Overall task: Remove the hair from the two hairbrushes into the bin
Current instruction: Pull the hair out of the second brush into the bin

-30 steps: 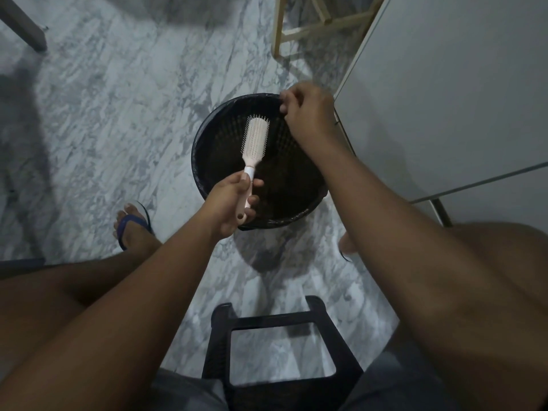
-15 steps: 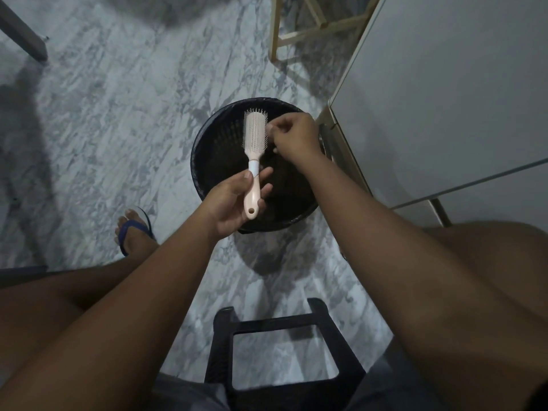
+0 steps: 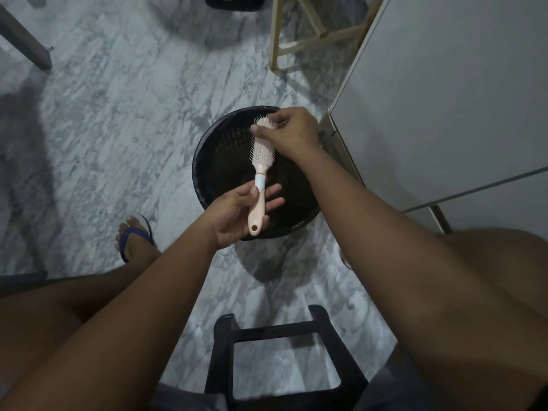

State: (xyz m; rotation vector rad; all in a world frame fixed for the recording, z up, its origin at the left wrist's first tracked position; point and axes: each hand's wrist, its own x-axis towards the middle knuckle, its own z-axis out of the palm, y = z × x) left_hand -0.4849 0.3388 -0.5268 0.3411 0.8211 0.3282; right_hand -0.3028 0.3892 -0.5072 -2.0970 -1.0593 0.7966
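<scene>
A pink and white hairbrush is held bristles up over the round black bin on the marble floor. My left hand holds its handle between thumb and fingers. My right hand is at the top of the brush head, its fingertips pinching among the bristles. Any hair there is too fine to make out. A second brush is not in view.
A black stool frame stands between my knees. A grey cabinet rises right beside the bin. A wooden frame stands beyond it. My left foot in a blue sandal rests left of the bin.
My right hand came from the bin's far rim back to the brush head and now pinches at its tip. The left hand tilted the brush a little.
</scene>
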